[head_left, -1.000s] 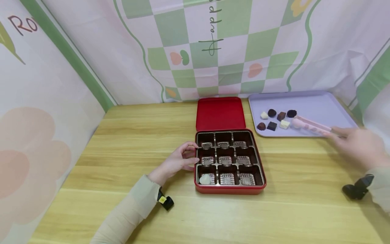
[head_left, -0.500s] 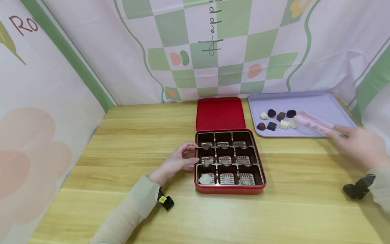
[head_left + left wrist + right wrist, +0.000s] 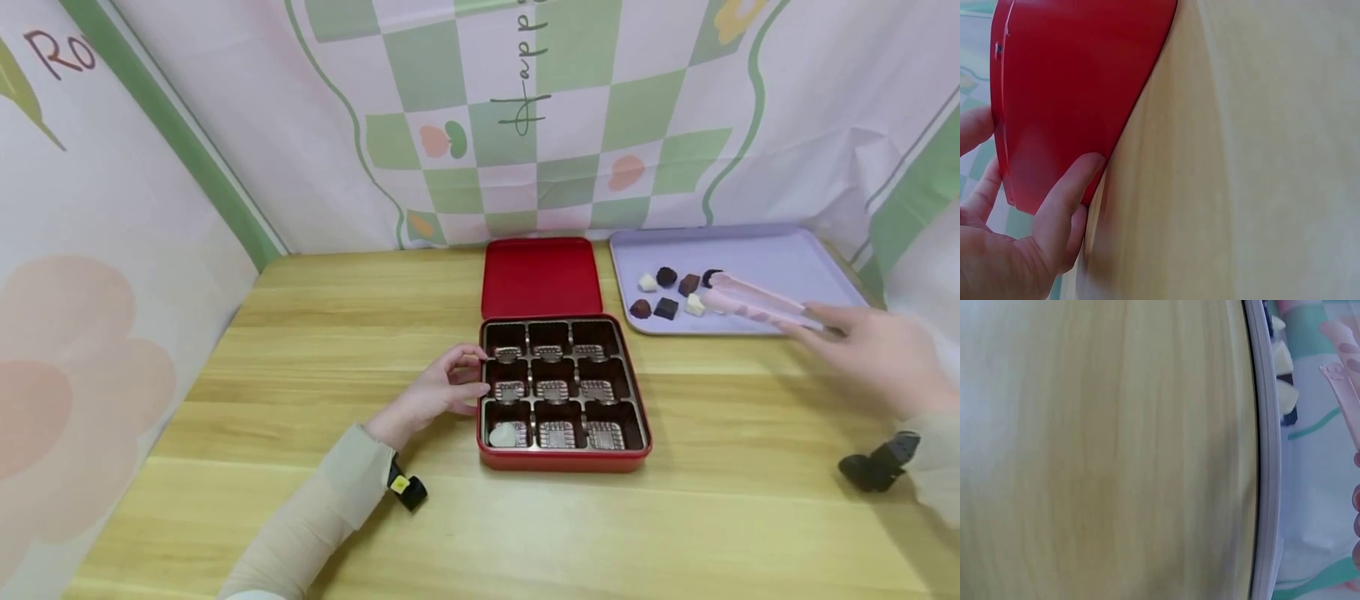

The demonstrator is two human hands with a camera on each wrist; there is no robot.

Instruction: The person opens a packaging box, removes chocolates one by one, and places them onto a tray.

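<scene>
My left hand (image 3: 437,389) holds the left side of a red tin box (image 3: 564,461). In the left wrist view, its thumb lies on the red wall (image 3: 1079,81) and fingers reach the rim. Dark dividers split the box into square compartments; a whitish round piece (image 3: 504,435) lies in the front left one. My right hand (image 3: 877,354), blurred, grips pink tongs (image 3: 768,312) over the lilac tray (image 3: 780,250). The tong arms are spread, their tips beside a dark round chocolate (image 3: 711,278) and a white chocolate (image 3: 694,305), partly covering a pale piece.
More chocolates lie on the tray's left part, among them a dark square one (image 3: 666,308), a brown one (image 3: 688,285) and a reddish-brown one (image 3: 641,309). The red lid (image 3: 542,277) lies flat behind the box. A patterned cloth (image 3: 570,125) hangs behind the wooden table (image 3: 337,333).
My right hand and the tongs have shifted slightly left over the tray, and the tong arms stand wider apart. My left hand has stayed at the box.
</scene>
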